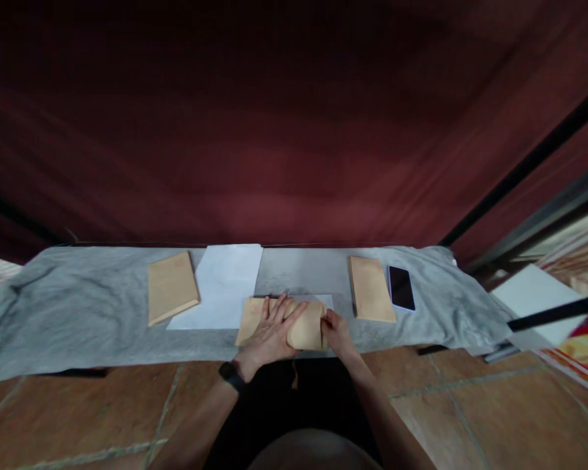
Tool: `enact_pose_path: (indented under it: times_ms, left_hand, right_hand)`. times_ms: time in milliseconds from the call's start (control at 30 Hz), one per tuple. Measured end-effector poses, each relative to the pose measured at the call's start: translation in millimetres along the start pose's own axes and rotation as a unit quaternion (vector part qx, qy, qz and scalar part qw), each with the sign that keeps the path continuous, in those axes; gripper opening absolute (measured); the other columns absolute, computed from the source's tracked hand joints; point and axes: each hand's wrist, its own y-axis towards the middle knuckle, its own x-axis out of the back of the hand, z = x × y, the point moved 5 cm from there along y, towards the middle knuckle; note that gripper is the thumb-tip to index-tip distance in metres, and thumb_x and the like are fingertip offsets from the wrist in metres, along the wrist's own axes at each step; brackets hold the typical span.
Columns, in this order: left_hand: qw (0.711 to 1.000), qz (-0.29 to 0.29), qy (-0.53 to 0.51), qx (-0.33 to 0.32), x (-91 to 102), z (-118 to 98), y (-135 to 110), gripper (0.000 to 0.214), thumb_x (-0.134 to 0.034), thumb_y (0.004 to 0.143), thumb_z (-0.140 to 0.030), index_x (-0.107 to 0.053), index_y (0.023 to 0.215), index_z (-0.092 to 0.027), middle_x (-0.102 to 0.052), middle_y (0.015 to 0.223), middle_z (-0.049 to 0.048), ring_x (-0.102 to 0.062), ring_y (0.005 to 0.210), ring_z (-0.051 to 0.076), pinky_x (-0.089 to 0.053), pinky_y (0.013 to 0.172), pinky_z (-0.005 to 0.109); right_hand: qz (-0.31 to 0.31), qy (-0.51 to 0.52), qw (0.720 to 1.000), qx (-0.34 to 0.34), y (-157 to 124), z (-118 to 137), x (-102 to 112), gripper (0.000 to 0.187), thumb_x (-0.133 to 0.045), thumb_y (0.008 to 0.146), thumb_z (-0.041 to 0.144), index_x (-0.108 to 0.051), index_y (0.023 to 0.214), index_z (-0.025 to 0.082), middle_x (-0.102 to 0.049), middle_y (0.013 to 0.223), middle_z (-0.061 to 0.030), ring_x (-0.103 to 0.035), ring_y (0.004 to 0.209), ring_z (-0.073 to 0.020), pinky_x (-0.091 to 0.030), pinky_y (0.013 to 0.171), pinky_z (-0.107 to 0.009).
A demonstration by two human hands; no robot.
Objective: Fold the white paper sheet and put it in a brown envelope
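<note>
A tan paper envelope [301,329] lies on the grey cloth [78,307] right in front of me. My left hand [272,333] presses flat on it with the fingers spread; a dark band is on that wrist. My right hand [337,331] pinches the envelope's right end, where a flap is folded over. A white sheet edge [318,299] shows just behind the envelope.
A stack of tan envelopes [171,286] lies at the left, beside white paper sheets [223,284]. Another tan stack [371,288] and a dark phone [401,288] lie at the right. A dark red curtain hangs behind. Tiled floor lies below.
</note>
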Motion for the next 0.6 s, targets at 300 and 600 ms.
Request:
enact_pose_path:
  times_ms: [300,600]
  left_hand:
    - [0.998,-0.063,0.021,0.011,-6.3,-10.0,0.9,0.109,-0.079,0.068,-0.045,-0.023,0.160,-0.027,-0.040,0.155,0.0154,-0.032,0.146,0.038,-0.006,0.121,0.064]
    - [0.997,-0.071,0.007,0.009,-6.9,-12.5,-0.4,0.109,-0.079,0.070,-0.046,-0.021,0.160,-0.026,-0.039,0.156,0.0161,-0.031,0.146,0.040,-0.007,0.121,0.065]
  right_hand:
    - [-0.124,-0.157,0.978,0.057,-15.7,22.2,21.1,0.029,-0.045,0.093,0.025,-0.061,0.117,0.020,-0.069,0.105,-0.0126,-0.066,0.101,-0.0256,-0.052,0.090,-0.042]
    - [0.036,0.149,0.985,-0.078,-17.1,23.5,20.1,0.038,-0.053,0.090,0.052,-0.074,0.098,0.021,-0.075,0.089,-0.0065,-0.069,0.088,-0.0249,-0.055,0.081,-0.036]
